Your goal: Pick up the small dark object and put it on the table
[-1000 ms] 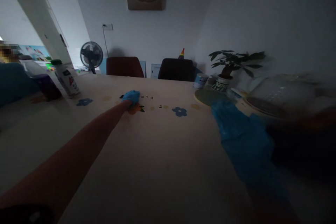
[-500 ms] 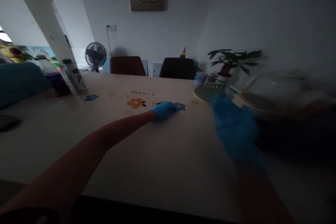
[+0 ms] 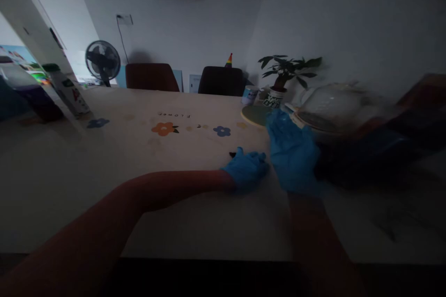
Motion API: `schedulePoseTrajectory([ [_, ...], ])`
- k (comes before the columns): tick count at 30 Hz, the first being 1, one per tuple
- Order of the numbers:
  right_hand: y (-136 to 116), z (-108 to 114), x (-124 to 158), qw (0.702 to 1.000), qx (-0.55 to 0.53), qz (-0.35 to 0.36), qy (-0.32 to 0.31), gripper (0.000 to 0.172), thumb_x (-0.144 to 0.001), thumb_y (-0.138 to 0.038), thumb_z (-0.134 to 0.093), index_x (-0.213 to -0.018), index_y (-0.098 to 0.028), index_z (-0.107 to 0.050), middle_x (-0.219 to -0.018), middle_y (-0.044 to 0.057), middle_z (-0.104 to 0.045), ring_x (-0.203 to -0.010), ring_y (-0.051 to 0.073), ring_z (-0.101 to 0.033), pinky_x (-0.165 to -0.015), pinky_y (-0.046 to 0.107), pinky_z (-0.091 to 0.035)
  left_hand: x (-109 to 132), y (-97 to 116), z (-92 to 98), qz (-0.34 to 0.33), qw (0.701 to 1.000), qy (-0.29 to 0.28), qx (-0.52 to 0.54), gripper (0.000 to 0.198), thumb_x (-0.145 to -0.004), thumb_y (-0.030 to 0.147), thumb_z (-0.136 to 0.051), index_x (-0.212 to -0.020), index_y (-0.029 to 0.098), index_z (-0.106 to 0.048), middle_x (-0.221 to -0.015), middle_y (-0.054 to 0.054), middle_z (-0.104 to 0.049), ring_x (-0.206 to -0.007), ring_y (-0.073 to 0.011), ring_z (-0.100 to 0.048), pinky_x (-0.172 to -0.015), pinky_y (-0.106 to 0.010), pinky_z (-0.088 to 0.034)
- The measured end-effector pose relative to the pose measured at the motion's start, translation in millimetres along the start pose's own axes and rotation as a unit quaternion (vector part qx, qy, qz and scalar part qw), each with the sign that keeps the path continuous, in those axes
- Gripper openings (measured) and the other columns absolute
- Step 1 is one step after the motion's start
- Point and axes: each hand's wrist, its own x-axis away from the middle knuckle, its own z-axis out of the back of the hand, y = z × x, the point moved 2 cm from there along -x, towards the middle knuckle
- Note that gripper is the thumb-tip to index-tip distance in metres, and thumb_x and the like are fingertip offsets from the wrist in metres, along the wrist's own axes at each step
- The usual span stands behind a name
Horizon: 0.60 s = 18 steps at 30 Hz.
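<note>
My left hand [image 3: 246, 170], in a thin blue glove, rests low on the pale tabletop [image 3: 195, 222]. Its fingers are bent but apart, and nothing shows in them. Just behind its thumb lies a small black bit [image 3: 232, 154]; whether it is loose or printed I cannot tell. My right hand [image 3: 294, 155], gloved in the same blue, is held on its edge just right of the left one. Its fingers stretch toward the round green mat [image 3: 256, 115], with no object visible in the palm. Slight blur softens this hand.
Behind the right hand stand a glass kettle [image 3: 329, 106], a potted plant [image 3: 275, 97] and a can [image 3: 250, 95]. Dark, blurred items [image 3: 372, 153] lie at the right. A white bottle [image 3: 66, 90] and a bottle of dark liquid [image 3: 33, 95] stand far left. Chairs [image 3: 221, 81] line the far edge.
My left hand has moved right and nearer to me, from the blue printed flower to beside my right hand. The view has turned right and slightly down.
</note>
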Motion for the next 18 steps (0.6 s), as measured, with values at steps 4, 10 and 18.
schedulePoseTrajectory([
  [4, -4, -6, 7, 1.000, 0.000, -0.003, 0.016, 0.066, -0.133, -0.049, -0.035, -0.117, -0.020, -0.092, -0.148, 0.016, -0.089, -0.165, 0.025, -0.073, -0.144, 0.043, -0.054, 25, -59, 27.3, 0.119, 0.992, -0.049, -0.004, 0.051, -0.127, 0.022, -0.044, -0.166, 0.025, -0.077, -0.194, -0.019, -0.056, -0.175, -0.0411, -0.058, -0.150, -0.084, -0.034],
  [10, -5, -18, 17, 0.998, 0.044, -0.005, 0.034, 0.070, -0.133, -0.047, -0.034, -0.108, -0.018, -0.093, -0.145, 0.021, -0.089, -0.160, 0.029, -0.077, -0.149, 0.046, -0.049, 78, -187, 83.3, 0.340, 0.939, -0.037, -0.028, 0.054, -0.129, 0.020, -0.036, -0.173, 0.012, -0.067, -0.194, -0.024, -0.053, -0.165, -0.0376, -0.059, -0.149, -0.081, -0.032],
  [18, 4, 0, 6, 0.999, 0.033, -0.008, 0.006, 0.065, -0.129, -0.054, -0.040, -0.115, -0.021, -0.094, -0.151, 0.019, -0.088, -0.168, 0.031, -0.071, -0.151, 0.051, -0.046, 123, -241, 110.3, 0.418, 0.905, -0.014, -0.082, 0.027, -0.125, 0.023, -0.061, -0.136, 0.004, -0.077, -0.134, -0.018, -0.082, -0.119, -0.0244, -0.061, -0.124, -0.038, -0.051],
])
